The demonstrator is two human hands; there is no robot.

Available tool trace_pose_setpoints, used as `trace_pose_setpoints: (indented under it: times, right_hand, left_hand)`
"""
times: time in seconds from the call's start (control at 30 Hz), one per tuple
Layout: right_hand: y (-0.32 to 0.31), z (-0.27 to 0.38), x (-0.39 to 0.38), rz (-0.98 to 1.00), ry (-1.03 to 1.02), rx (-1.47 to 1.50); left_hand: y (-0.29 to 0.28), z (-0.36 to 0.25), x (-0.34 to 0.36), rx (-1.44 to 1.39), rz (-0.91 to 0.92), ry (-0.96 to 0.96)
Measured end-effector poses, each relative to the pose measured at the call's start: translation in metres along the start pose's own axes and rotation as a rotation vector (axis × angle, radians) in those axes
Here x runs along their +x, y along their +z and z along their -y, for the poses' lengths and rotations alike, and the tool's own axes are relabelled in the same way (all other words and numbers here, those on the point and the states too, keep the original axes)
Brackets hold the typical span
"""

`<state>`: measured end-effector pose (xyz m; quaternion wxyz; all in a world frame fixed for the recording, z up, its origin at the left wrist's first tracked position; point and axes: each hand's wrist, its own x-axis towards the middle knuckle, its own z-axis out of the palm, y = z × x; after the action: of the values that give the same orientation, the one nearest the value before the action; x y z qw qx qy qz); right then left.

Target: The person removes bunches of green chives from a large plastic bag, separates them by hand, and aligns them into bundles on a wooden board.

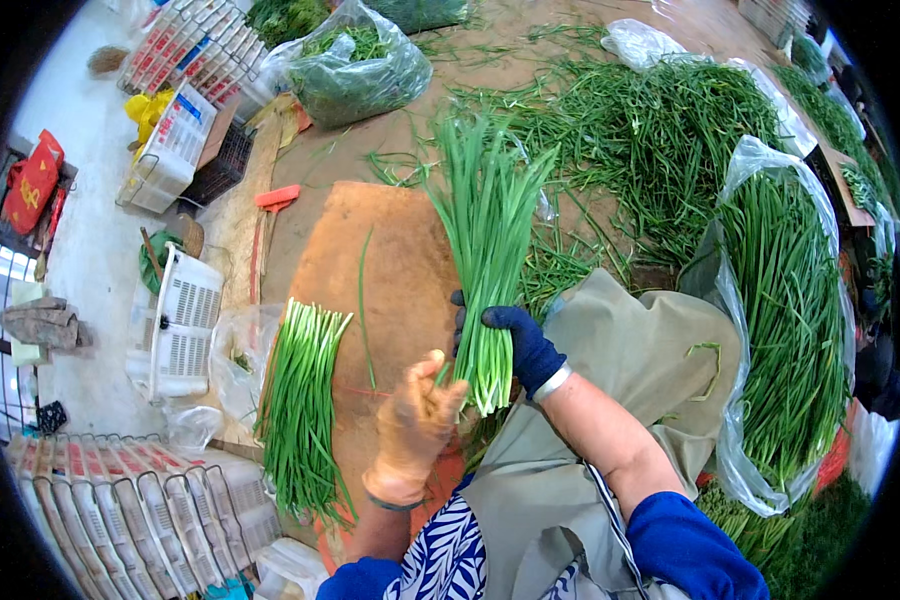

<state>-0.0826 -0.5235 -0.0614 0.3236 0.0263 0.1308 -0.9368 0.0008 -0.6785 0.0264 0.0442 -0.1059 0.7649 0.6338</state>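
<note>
My right hand (522,345), in a navy glove, is closed around a bunch of garlic chives (485,220). The bunch stands with its green leaves away from me and its pale stem ends toward me. Just left of those ends is my left hand (415,425), in a tan-orange glove. Its fingers are bent together, with a bit of green at the tips that is too small to make out. A brown board (395,250) lies beneath. On its left edge rests a second bunch of chives (303,400), pale ends away from me. One loose leaf (367,310) lies mid-board.
Loose chives (660,140) are heaped beyond my knee. An opened plastic bag of chives (785,310) stands at my right. A filled clear bag (355,75) sits at the back. Stacked white crates (150,500), a white basket (185,325) and a red dustpan (277,197) are on the left.
</note>
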Motion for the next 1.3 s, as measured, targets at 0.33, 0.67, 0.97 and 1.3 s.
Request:
trace_pose_setpoints:
  times: [0.33, 0.67, 0.97, 1.3]
  right_hand:
    - [-0.011, 0.000, 0.008, -0.056, -0.064, 0.052]
    - [-0.004, 0.006, 0.005, -0.008, -0.101, 0.149]
    - [0.006, 0.016, 0.000, -0.004, -0.158, -0.023]
    - [-0.011, 0.023, -0.001, -0.061, -0.234, 0.035]
  left_hand:
    - [-0.004, -0.047, -0.034, 0.594, 0.326, 0.198]
    - [-0.047, -0.059, -0.053, 0.211, 0.863, -0.250]
    - [0.040, -0.021, -0.033, 0.001, 0.914, -0.201]
    - [0.025, -0.082, -0.007, -0.612, 0.613, 0.085]
